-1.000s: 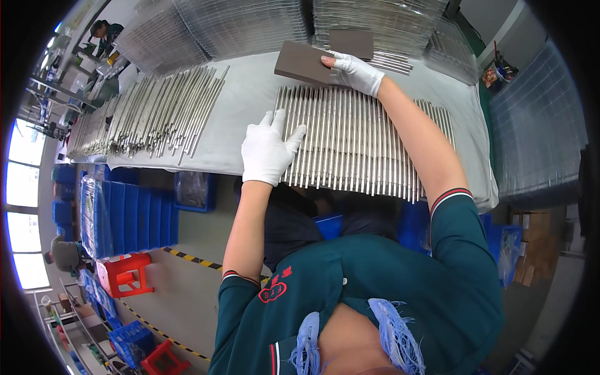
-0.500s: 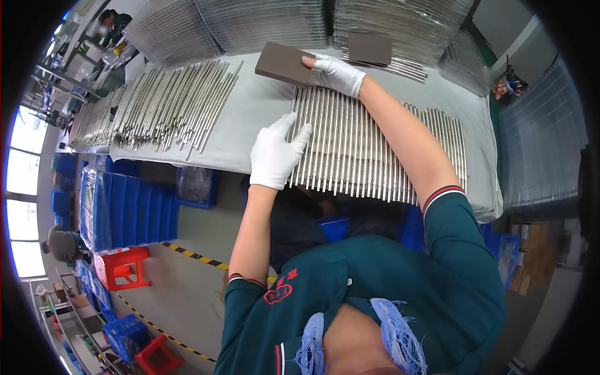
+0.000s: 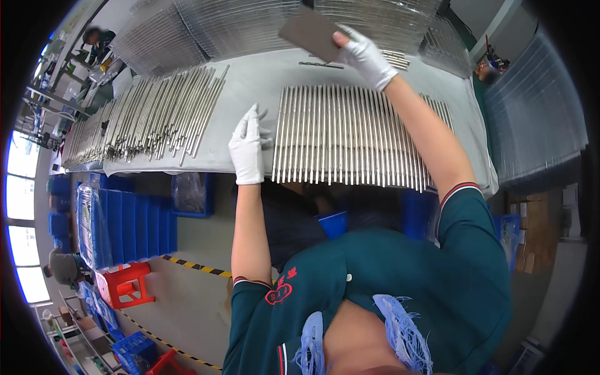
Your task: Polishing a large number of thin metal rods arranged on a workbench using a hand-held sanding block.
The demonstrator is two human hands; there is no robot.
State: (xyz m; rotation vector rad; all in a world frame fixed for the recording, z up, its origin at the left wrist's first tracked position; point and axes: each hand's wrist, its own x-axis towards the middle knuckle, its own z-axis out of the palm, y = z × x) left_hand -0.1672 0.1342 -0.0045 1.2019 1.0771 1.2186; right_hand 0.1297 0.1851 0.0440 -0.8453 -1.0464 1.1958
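Note:
My right hand (image 3: 367, 57), in a white glove, grips a flat brown rectangular block (image 3: 307, 32) by its right end. The block is raised and tilted over the far side of the table. Below it, a row of thin metal rods (image 3: 350, 134) lies side by side, their near ends jutting past the table edge. My right forearm passes over the row's right part. Just left of the row, my gloved left hand (image 3: 248, 147) is open and holds nothing, its fingers pointing away from me.
A larger, uneven spread of metal rods (image 3: 156, 115) covers the left of the white-covered table (image 3: 228, 144). Stacked clear plastic trays (image 3: 250, 28) line its back. A dark, thin twisted piece (image 3: 320, 64) lies near them. Blue crates (image 3: 134, 219) and a red stool (image 3: 125, 284) stand on the floor at left.
My right hand has lifted the brown block up and away from the rods' far ends. My left hand has drawn back leftward from the row's edge.

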